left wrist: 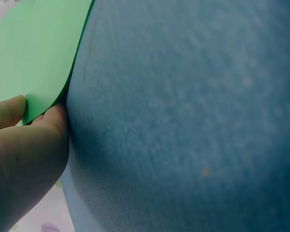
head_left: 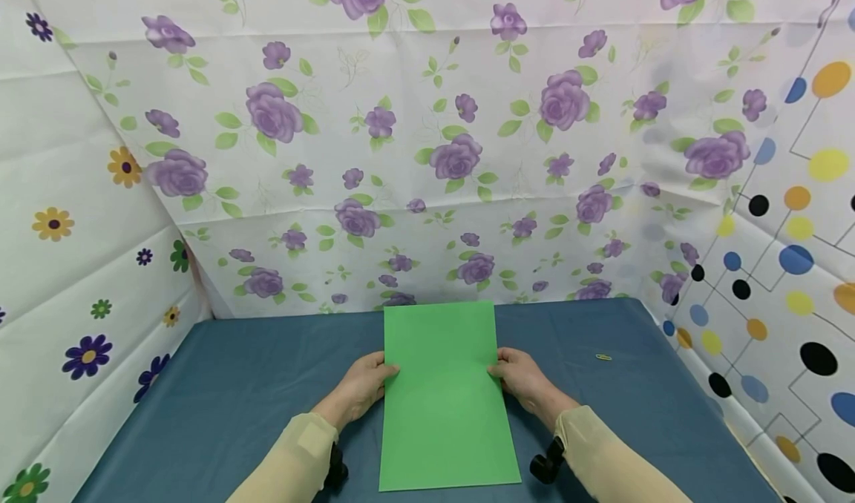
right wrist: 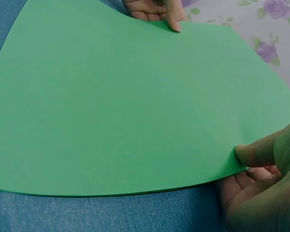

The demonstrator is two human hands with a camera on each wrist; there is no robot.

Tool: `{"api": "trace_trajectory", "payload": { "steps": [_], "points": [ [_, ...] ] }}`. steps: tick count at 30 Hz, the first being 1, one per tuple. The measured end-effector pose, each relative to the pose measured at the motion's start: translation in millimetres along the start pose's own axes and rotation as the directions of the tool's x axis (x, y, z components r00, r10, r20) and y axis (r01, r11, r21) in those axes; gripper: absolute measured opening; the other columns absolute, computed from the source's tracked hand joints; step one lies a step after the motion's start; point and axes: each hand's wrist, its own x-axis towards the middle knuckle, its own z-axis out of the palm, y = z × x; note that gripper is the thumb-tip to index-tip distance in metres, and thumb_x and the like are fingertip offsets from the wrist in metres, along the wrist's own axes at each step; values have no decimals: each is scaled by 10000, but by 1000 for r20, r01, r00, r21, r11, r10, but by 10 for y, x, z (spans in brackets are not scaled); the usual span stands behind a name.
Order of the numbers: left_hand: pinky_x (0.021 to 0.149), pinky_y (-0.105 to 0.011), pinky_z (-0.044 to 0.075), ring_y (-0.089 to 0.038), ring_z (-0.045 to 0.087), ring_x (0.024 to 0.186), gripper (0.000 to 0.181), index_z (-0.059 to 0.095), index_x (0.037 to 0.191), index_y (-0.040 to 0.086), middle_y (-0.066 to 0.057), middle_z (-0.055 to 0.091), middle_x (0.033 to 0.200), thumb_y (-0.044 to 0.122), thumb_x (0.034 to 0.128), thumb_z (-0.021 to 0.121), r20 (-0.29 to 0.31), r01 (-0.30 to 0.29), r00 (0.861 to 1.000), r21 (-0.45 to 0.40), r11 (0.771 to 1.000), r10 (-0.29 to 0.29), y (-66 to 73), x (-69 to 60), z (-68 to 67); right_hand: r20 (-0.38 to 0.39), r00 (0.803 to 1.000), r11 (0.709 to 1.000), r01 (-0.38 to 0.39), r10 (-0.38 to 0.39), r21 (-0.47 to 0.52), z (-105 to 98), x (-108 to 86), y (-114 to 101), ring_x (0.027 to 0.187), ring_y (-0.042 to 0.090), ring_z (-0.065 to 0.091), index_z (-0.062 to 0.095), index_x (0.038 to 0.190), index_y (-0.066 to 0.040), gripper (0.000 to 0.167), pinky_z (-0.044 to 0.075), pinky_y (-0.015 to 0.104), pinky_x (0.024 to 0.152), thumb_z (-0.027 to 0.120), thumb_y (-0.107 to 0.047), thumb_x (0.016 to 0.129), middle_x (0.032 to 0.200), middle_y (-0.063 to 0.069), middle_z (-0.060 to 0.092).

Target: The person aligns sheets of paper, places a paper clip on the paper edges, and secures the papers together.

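A plain green sheet of paper point(head_left: 444, 399) is held up between both hands in the head view, its long sides running away from the person. My left hand point(head_left: 361, 384) pinches its left edge, thumb on top and fingers underneath. On the opposite edge my right hand point(head_left: 528, 384) pinches the sheet the same way. In the left wrist view the paper point(left wrist: 38, 48) bends slightly beside the left thumb point(left wrist: 9, 112). The right wrist view shows the sheet point(right wrist: 116, 106) bowing near the right thumb point(right wrist: 256, 152), with the left hand point(right wrist: 154, 9) at the far edge.
A small yellow paper clip point(head_left: 604, 357) lies on the blue tablecloth point(head_left: 267, 369), to the right of the paper. Behind the table hangs a flowered curtain point(head_left: 401, 154). Patterned cloths close off the left point(head_left: 87, 280) and right point(head_left: 768, 295) sides.
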Motion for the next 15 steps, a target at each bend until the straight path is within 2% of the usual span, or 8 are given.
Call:
{"api": "trace_trajectory", "payload": {
  "steps": [3,4,6,10,15],
  "points": [
    [1029,-509,484,-357,575,1243,470,366,1504,-117,-246,527,1409,92,1098,476,5,-1,1000,4,1000,1,-3,-9,-12,1,1000,1000,2,-2,-7,-4,-7,-3,831,213,658,555,1362,89,336,527,349,709,510,14,1038,1071,179,687],
    [1029,-513,483,-358,577,1239,467,373,1499,-119,-243,533,1403,94,1097,477,6,-3,1000,8,1000,3,-6,-11,-13,-1,1000,1000,3,-3,-10,-5,-6,0,753,188,630,559,1359,88,333,515,338,685,511,14,1038,1038,173,690],
    [1024,-515,487,-358,581,1231,460,385,1492,-119,-240,543,1392,100,1099,479,9,-6,1000,16,1000,6,-6,-17,-17,0,1000,1000,3,-3,-12,-7,-1,0,622,144,538,559,1357,88,330,488,317,648,506,15,1040,1004,163,694],
    [1007,-487,504,-322,609,1188,432,435,1463,-108,-216,579,1345,112,1096,493,4,-5,1000,33,999,5,3,-24,-13,-12,1000,1000,2,-3,-18,-9,13,6,492,116,318,574,1341,86,319,424,295,583,514,16,1036,927,149,698],
    [979,-441,529,-262,638,1137,419,457,1450,-98,-191,603,1311,129,1100,491,10,-7,1000,48,999,7,-9,-13,-26,-25,1000,1000,-2,2,-21,-3,20,6,499,119,359,588,1328,81,312,441,303,580,527,19,1029,943,149,702]
  ]
}}
